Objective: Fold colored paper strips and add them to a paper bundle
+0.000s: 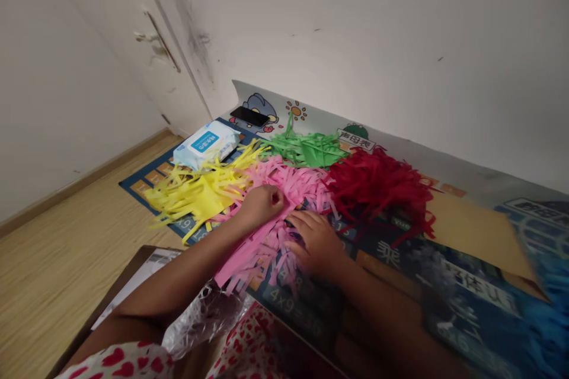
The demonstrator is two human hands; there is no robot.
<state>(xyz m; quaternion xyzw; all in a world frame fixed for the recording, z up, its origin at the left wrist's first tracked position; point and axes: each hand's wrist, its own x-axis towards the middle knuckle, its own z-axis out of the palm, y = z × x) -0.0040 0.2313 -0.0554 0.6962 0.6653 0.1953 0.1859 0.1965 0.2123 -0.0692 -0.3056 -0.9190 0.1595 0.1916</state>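
A pink fringed paper [242,257] lies across the middle of the printed mat, its cut strips spreading to both sides of a solid band. My left hand [262,204] is curled into a fist on that band, closed on the pink paper. Fingers stretched out, my right hand [317,243] rests over the lower right strips and the edge of the band. Close by on the left is a yellow fringed paper [202,198]. Behind are a green fringed bundle [313,148] and, to the right, a thick red one [376,186].
The dark printed mat [293,311] covers the table. A wipes pack [207,145] and a black phone [249,116] lie at the back left. Brown paper [480,237] and blue strips [546,314] are on the right. Clear plastic [207,320] sits below the table edge.
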